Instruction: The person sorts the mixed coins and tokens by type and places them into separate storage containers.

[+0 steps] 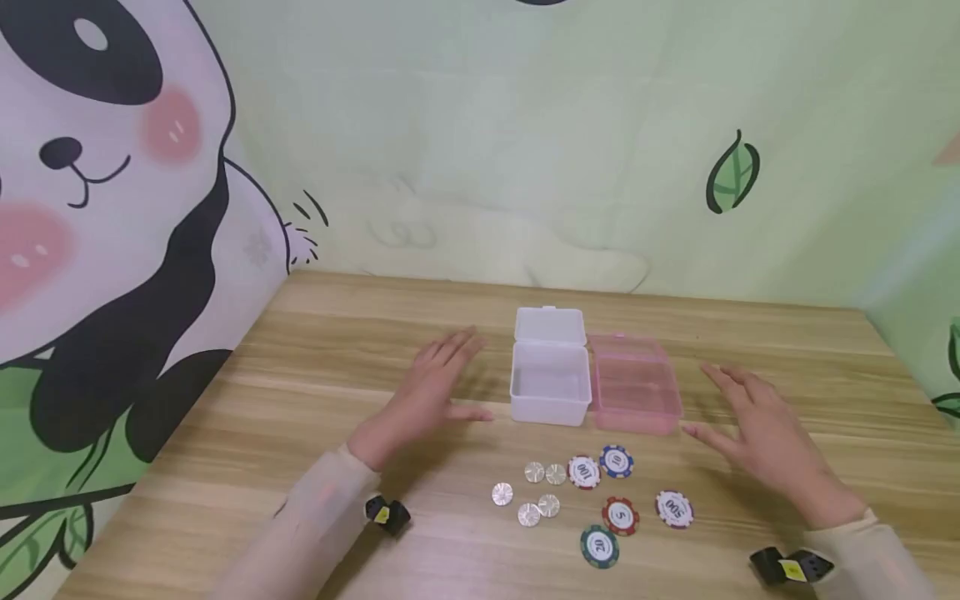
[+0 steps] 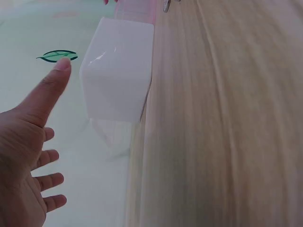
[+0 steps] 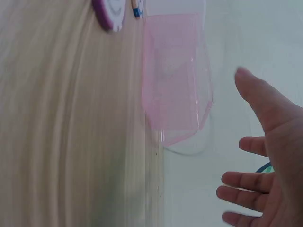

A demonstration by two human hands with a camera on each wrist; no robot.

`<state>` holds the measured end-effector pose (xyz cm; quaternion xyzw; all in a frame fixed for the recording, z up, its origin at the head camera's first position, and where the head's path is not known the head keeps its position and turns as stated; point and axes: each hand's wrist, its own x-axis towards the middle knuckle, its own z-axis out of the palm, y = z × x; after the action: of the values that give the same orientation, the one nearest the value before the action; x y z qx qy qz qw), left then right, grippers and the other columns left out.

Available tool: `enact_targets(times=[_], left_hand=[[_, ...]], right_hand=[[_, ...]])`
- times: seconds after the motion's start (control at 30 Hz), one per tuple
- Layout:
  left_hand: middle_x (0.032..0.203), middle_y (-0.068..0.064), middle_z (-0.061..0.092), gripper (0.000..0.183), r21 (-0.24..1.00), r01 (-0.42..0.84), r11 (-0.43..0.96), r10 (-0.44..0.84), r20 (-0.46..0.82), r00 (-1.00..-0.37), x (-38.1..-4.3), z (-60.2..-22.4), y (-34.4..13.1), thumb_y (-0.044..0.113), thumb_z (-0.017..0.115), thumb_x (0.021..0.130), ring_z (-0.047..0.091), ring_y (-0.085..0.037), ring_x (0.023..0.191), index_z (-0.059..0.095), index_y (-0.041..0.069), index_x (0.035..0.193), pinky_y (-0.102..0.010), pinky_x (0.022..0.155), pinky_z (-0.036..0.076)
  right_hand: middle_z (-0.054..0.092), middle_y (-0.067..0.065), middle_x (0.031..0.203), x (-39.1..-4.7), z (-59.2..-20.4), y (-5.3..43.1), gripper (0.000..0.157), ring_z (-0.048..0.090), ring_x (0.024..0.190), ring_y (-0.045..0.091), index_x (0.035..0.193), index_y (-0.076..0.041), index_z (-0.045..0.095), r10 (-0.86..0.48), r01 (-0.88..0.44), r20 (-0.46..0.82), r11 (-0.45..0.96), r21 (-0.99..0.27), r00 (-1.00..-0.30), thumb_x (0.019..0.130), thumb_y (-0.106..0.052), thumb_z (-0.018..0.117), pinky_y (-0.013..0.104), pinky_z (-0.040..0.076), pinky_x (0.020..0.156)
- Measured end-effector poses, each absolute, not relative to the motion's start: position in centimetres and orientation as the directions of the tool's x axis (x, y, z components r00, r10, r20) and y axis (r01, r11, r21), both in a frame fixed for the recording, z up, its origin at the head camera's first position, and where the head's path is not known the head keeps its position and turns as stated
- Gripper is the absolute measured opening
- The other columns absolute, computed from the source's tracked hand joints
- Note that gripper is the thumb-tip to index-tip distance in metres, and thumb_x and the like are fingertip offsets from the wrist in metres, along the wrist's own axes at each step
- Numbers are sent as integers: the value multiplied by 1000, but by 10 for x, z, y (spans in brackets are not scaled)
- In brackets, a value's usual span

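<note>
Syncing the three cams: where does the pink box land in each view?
Head: pink box right of centre on the table, lid open, touching the white box.
Left wrist: only a pink strip at the top edge, behind the white box.
Right wrist: upper centre, near the right hand.
Shared landmark: the white box; in the right wrist view just its edge.

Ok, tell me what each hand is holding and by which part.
Nothing is held. The left hand is spread open beside the white box; the right hand is open beside the pink box.
</note>
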<state>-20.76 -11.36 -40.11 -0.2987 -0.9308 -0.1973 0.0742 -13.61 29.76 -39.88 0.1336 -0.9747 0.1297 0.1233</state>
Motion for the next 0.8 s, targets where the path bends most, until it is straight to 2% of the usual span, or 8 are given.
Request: enact_targets(times=[0.17,0.4,0.63,0.8], left_hand=[[152,-10,39,91,430,583,690,507,288,-812,-215,-407,-107,45,81,70,36,-32,140,41,9,144,-52,117,26],[146,-12,47,82,585,547,599,472,293,-831,-223,-412,-97,38,83,70,40,-31,137,49,8,138,-50,115,32],[144,-12,48,81,608,547,576,509,257,-822,-231,-408,-86,37,84,69,40,-31,136,50,7,136,-50,114,32],[147,-13,45,82,600,556,576,545,225,-808,-235,-405,-82,37,84,69,38,-32,138,48,7,137,-51,116,30]], right_hand=[[56,28,120,-136,-395,287,62,53,107,46,132,1,51,-206,-320,375,907,-274,-904,85,-35,71,65,43,89],[65,21,109,-132,-390,274,41,61,92,34,118,1,60,-209,-386,455,857,-341,-866,83,-17,72,53,51,76],[67,14,101,-130,-386,260,29,62,84,25,109,-1,64,-230,-426,468,825,-372,-853,84,-12,71,38,56,67],[68,6,94,-129,-385,246,23,60,78,15,105,-4,66,-258,-465,470,789,-402,-844,83,-10,71,27,53,64]])
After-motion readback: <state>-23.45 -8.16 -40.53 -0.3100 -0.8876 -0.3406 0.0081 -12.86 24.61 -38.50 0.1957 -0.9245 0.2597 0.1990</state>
